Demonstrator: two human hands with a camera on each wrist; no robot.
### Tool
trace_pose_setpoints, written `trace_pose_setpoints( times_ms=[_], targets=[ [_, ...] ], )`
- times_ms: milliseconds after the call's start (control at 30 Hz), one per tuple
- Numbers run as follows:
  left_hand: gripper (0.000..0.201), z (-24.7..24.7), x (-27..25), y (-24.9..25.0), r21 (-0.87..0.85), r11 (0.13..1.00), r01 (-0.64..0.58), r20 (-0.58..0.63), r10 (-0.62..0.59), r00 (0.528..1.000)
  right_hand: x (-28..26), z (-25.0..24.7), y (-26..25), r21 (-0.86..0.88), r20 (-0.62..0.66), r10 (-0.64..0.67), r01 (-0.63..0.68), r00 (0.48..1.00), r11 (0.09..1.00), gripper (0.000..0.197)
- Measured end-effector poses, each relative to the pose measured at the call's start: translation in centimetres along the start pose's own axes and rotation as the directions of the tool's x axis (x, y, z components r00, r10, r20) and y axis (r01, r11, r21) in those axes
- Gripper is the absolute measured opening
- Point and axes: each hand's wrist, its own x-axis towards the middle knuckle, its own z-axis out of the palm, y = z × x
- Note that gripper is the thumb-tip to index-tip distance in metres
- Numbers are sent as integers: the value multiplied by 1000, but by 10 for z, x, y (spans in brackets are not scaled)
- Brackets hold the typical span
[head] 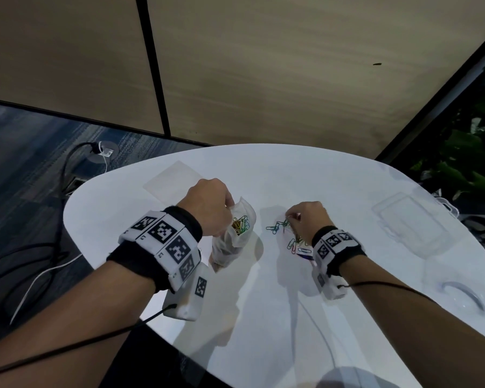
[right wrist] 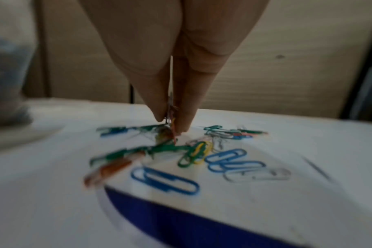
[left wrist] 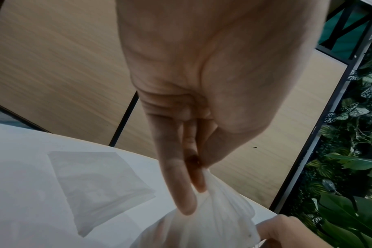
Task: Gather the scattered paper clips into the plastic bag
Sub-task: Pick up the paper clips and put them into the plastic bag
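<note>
Left hand (head: 207, 204) is pinching the bag (head: 237, 233) by the far-left lip of its mouth, thumb and fingers (left wrist: 181, 184) closed on the film, holding it upright and open near the counter's (head: 333, 177) left edge. A heap of clips is already showing inside the bag. A flat clear sheet (head: 172, 179) is lying beyond it, toward the far-left edge.

Loose clips (head: 290, 236) are lying in a small scatter at mid-counter, just right of the bag, most pointing different ways; several blue ones (right wrist: 166, 179) are lying flat nearest the wrist camera.

Right hand (head: 305, 219) is standing directly over the far end of that scatter, thumb and forefinger (right wrist: 187, 104) pressed together on a few clips (right wrist: 171, 117), with a tangle trailing from the pinch down to the counter. How many are truly caught, cannot tell; the wrist view is blurred.

Key relation: the bag mouth is lying to the left of the right hand, close by, opening up and toward it. Judgement: the pinched clips are needing a short carry leftward and over the lip; the trailing ones may be dropping off on the way.

A clear lidded box (head: 412, 222) is sitting well apart, near the right edge.
</note>
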Motion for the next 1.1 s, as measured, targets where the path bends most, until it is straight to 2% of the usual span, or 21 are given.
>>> trace_pose_setpoints(
  times_ms=[67, 133, 200, 267, 300, 333, 400, 467, 500, 567, 633, 667, 733, 867, 1100],
  targets=[
    [30, 0, 0, 2, 3, 1000, -2, 3, 2, 1000, -3, -12, 2, 200, -65, 165, -150, 984, 968, 13],
    [31, 0, 0, 4, 2, 1000, -4, 6, 4, 1000, -4, -20, 4, 393, -51, 294, -251, 954, 884, 11],
    [30, 2, -1, 5, 3, 1000, -7, 5, 7, 1000, -7, -28, 1, 647, 29, 394, -318, 919, 694, 11],
    [29, 3, -3, 7, 8, 1000, -6, 10, 6, 1000, -15, -40, -13, 878, 103, 403, -274, 909, 393, 11],
    [29, 4, -4, 8, 8, 1000, -7, 11, 7, 1000, -21, -47, -25, 938, 114, 379, -225, 918, 262, 13],
    [29, 4, -4, 9, 7, 1000, -8, 12, 8, 1000, -27, -52, -39, 970, 110, 350, -177, 930, 166, 16],
    [28, 5, -5, 11, 0, 1000, -14, 7, 14, 1000, -42, -59, -70, 992, 77, 291, -102, 954, 72, 17],
    [28, 5, -4, 12, -8, 1000, -19, -3, 19, 1000, -53, -56, -96, 993, 34, 241, -60, 970, 101, 15],
    [28, 6, -4, 13, -10, 1000, -21, -9, 20, 1000, -57, -51, -105, 984, 13, 228, -53, 973, 169, 15],
    [25, 5, -3, 11, -13, 1000, -14, -22, 14, 1000, -64, -39, -119, 918, -33, 205, -51, 978, 392, 13],
    [22, 5, -1, 10, -28, 1000, 10, -30, -11, 999, -67, -30, -127, 770, -89, 159, -33, 983, 637, 11],
    [23, 5, -1, 9, -33, 999, 20, -28, -21, 999, -68, -27, -129, 681, -108, 122, -16, 987, 732, 10],
    [24, 4, -2, 9, -32, 999, 23, -22, -24, 999, -66, -26, -131, 521, -115, 50, 18, 992, 854, 10],
    [26, 5, -4, 13, -25, 1000, -12, -8, 12, 1000, -57, -31, -133, 231, -17, -74, 76, 997, 970, 21],
    [28, 5, -8, 14, 8, 999, -37, 3, 37, 999, -49, -38, -136, 96, 78, -52, 44, 996, 994, 23]
  ],
)
